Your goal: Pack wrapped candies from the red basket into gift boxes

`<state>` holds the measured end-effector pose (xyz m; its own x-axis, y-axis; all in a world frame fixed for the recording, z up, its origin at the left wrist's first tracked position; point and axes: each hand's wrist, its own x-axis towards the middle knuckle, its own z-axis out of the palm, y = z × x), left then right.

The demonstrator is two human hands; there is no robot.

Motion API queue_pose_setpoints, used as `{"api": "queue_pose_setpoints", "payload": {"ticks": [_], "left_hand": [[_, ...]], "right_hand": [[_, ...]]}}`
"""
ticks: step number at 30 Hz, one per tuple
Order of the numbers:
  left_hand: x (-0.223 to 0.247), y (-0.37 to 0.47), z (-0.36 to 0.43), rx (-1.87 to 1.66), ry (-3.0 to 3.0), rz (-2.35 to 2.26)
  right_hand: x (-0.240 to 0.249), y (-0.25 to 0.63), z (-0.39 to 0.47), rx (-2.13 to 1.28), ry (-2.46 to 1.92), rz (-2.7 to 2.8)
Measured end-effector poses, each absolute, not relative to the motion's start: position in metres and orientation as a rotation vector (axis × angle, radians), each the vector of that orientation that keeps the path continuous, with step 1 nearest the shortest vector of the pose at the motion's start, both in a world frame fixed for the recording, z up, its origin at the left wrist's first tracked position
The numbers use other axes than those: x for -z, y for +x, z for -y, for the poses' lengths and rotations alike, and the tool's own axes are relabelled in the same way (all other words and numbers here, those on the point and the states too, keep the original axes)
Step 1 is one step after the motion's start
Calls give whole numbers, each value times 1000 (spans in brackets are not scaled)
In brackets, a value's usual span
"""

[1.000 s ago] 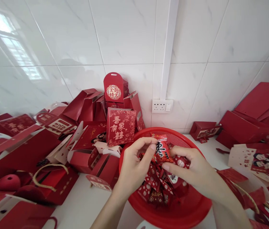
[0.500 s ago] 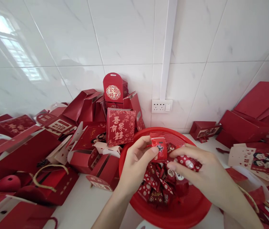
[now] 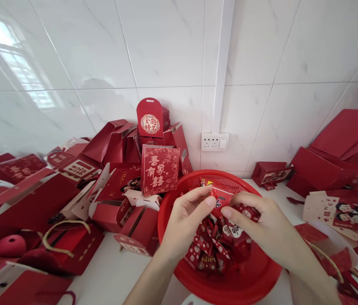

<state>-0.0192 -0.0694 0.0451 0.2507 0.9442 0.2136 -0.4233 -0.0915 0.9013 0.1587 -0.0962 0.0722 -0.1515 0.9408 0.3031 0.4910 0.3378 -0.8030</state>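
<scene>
Over a red plastic basket [image 3: 261,277] on the white table, my left hand [image 3: 190,214] pinches the left edge of a red candy packet [image 3: 222,195] with dark lettering. The thumb and fingers of my right hand [image 3: 261,216] grip the same packet from its right side. Under my right hand's fingers shows a red wrapper with white dots [image 3: 247,212]; whether that hand also holds it is hard to tell. Below both hands, several wrapped candies [image 3: 209,245] in red and dotted wrappers lie heaped in the basket.
Red gift boxes [image 3: 161,169] and bags with rope handles [image 3: 67,237] crowd the left side. More red boxes [image 3: 328,169] and a card with a photo [image 3: 353,214] lie at the right. A wall socket [image 3: 214,142] is behind the basket.
My right hand has moved left and now also grips the red packet. The packet has shifted slightly right and tilted between both hands.
</scene>
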Motion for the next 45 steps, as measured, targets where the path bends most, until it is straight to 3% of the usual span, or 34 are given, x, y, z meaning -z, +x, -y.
{"api": "queue_pose_setpoints", "payload": {"ticks": [14,18,24,37,45], "left_hand": [[-54,-21,75,-1118,1363,-680],[-50,-19,74,-1212,1332,-732],[-45,-18,76,-1184,1266,-557],[-45,-16,76,-1349,1330,-670],[-48,-16,76,-1404,1258,-513]], "right_hand": [[-80,171,101,-717,-1217,1805],[-81,170,100,-709,-1208,1807],[-76,176,96,-628,-1268,1663],[-78,174,95,-822,-1234,1680],[-77,177,94,-924,-1232,1625]]}}
